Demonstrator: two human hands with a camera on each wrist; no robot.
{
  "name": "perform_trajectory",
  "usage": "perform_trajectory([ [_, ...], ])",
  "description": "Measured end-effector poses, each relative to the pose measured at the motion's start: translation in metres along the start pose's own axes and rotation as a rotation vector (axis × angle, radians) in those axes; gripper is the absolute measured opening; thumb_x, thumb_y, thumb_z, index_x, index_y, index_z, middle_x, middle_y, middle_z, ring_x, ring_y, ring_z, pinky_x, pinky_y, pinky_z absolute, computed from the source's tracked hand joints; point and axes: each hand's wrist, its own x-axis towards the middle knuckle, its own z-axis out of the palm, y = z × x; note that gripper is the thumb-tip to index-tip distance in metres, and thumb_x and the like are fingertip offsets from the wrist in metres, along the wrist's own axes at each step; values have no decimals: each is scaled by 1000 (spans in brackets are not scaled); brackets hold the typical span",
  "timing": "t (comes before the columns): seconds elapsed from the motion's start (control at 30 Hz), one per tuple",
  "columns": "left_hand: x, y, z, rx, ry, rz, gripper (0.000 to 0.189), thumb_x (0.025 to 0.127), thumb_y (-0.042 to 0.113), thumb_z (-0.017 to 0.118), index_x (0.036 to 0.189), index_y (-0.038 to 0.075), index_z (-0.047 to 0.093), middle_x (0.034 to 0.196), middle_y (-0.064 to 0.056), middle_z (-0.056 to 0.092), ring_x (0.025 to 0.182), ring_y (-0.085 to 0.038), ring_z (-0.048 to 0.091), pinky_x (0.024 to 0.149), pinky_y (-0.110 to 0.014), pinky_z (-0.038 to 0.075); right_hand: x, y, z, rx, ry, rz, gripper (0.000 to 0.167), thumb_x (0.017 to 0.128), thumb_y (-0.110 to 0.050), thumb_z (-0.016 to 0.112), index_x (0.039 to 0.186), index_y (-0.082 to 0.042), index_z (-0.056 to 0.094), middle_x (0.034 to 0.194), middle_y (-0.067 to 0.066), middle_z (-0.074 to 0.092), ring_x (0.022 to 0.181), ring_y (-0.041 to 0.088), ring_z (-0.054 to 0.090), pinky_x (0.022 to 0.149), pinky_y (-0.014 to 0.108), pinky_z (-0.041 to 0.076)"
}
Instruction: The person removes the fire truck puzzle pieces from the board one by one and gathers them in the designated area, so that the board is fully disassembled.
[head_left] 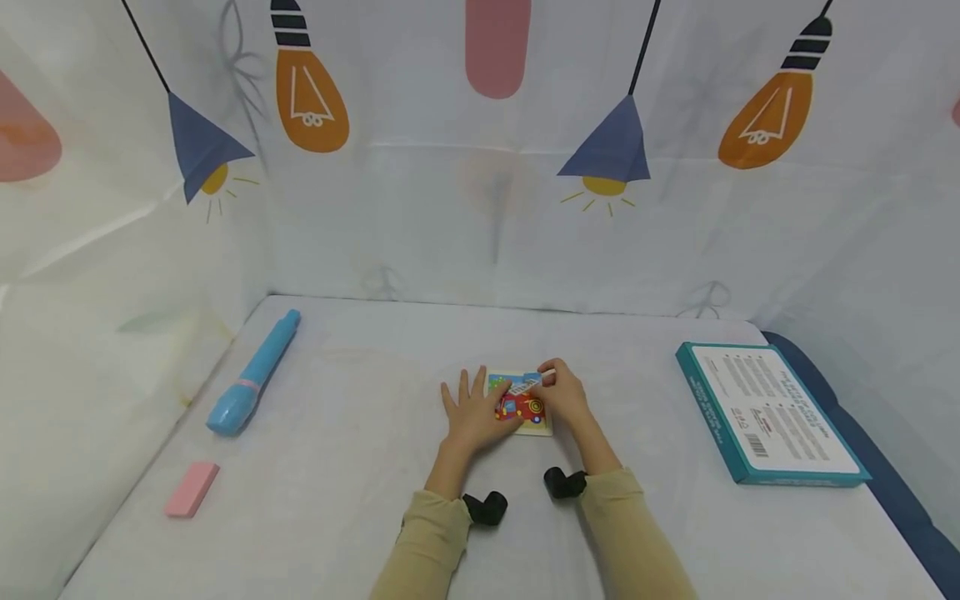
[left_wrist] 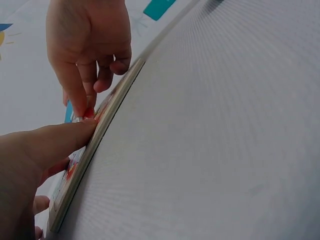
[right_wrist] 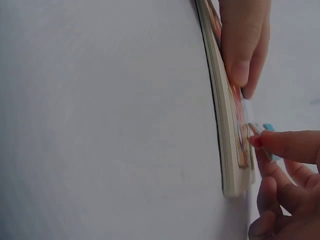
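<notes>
A small wooden puzzle board with a red fire truck picture lies flat on the white table. My left hand rests on its left part, fingers spread, thumb across the picture. At the board's upper right, my right hand pinches a puzzle piece between thumb and fingertips. In the right wrist view this puzzle piece shows blue and red and stands tilted at the board's surface. The left wrist view has the left thumb close to the pinching right fingers. Part of the picture is hidden under the left hand.
A light blue pen-like device lies at the left, with a pink block nearer the front. A teal-edged flat box is at the right. White printed curtains border the table's back and sides.
</notes>
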Motion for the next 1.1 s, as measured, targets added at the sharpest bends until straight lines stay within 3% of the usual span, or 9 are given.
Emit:
perform_trajectory([
  [0.33, -2, 3, -5, 0, 8, 4, 67, 77, 58, 61, 136, 29, 47, 151, -12, 24, 139, -40, 11, 104, -65, 0, -1, 14, -21, 82, 49, 51, 35, 82, -9, 65, 113, -4, 50, 95, 15, 56, 82, 24, 53, 64, 28, 44],
  [0.7, -2, 1, -3, 0, 7, 11, 68, 77, 59, 60, 137, 30, 46, 151, -12, 23, 139, -39, 10, 104, -65, -1, -3, 35, -44, 135, 114, 97, 33, 84, -5, 63, 114, -3, 49, 92, 14, 56, 71, 16, 53, 57, 22, 43],
  [1.1, -2, 1, -4, -10, 4, 13, 67, 78, 58, 60, 137, 29, 46, 151, -12, 23, 139, -40, 10, 103, -65, -1, -5, 57, -68, 105, 185, 127, 35, 87, -8, 58, 120, -1, 47, 98, 18, 58, 86, 25, 57, 61, 21, 43],
])
